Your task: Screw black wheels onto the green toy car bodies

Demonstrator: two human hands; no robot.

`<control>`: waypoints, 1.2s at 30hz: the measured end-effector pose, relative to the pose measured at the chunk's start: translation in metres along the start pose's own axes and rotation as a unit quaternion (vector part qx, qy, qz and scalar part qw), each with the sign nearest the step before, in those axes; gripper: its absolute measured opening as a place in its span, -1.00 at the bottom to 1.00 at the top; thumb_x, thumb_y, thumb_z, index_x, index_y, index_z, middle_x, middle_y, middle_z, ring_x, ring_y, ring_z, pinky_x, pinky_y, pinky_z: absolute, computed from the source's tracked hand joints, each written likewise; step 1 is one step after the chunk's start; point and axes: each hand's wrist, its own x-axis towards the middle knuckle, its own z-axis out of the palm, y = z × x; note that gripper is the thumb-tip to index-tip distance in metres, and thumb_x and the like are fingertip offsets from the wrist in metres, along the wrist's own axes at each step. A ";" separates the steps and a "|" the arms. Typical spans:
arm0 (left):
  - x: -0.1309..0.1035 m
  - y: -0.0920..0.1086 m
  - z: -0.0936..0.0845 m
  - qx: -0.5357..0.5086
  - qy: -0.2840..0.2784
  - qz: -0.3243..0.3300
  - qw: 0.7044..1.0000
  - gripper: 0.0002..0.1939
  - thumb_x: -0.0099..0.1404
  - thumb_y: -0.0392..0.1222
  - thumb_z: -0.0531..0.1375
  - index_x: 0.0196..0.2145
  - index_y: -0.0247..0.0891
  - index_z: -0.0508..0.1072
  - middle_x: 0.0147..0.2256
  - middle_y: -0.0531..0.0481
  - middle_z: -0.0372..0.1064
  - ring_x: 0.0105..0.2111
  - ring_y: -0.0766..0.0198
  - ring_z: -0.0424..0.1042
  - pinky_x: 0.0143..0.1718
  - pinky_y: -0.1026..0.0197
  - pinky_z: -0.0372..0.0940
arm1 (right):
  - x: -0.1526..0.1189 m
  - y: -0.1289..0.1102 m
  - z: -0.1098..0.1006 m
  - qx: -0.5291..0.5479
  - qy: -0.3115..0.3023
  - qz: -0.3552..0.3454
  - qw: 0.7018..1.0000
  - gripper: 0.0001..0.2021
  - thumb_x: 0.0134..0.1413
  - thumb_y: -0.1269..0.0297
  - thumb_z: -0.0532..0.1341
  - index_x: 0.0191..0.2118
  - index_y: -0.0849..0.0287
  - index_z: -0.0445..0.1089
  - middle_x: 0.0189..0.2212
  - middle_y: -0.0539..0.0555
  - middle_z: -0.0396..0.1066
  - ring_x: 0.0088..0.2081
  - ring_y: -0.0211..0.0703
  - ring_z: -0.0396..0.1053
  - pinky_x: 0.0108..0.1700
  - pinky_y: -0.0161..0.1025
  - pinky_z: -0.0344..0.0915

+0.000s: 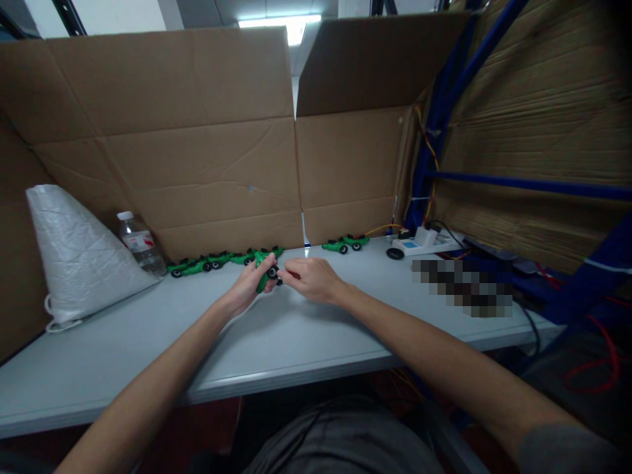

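Note:
Above the middle of the table, my left hand [245, 286] grips a green toy race car [261, 283] with black wheels, tilted up on end. My right hand [316, 279] is closed just to the right of the car, its fingertips close to a wheel. A small reddish bit shows at those fingers, too small to name. Behind my left hand stands a row of similar green toy cars [190, 266] along the cardboard. Two more green cars [345, 244] sit farther right at the back.
A white padded bag [83, 257] leans at the left beside a clear plastic bottle [141, 243]. Cardboard walls [197, 164] enclose the white table [276, 342]. On the right are a power strip [427, 243], a black round object [395, 253], cables, a blurred-out item and a blue metal frame [424, 158].

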 end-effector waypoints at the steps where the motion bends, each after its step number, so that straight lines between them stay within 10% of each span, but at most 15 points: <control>1: 0.000 0.001 0.001 -0.011 0.004 -0.004 1.000 -0.50 0.24 0.25 0.38 -0.29 -0.25 0.40 -0.57 0.12 0.25 -0.61 0.41 0.21 -0.58 0.36 0.07 | 0.000 0.000 0.000 -0.002 0.002 -0.001 1.000 -0.56 0.52 -0.01 -0.01 -0.28 0.14 0.43 -0.29 0.05 0.53 -0.32 -0.21 0.35 -0.33 -0.24 -0.09; 36: 0.004 0.007 -0.005 -0.034 0.054 -0.026 0.998 -0.54 0.25 0.18 0.38 -0.31 -0.32 0.44 -0.48 0.05 0.30 -0.54 0.41 0.26 -0.59 0.39 0.08 | 0.002 -0.013 -0.005 -0.074 -0.010 0.075 0.994 -0.62 0.56 0.08 -0.12 0.05 0.11 0.37 -0.18 0.14 0.61 -0.27 -0.07 0.53 -0.34 -0.24 0.06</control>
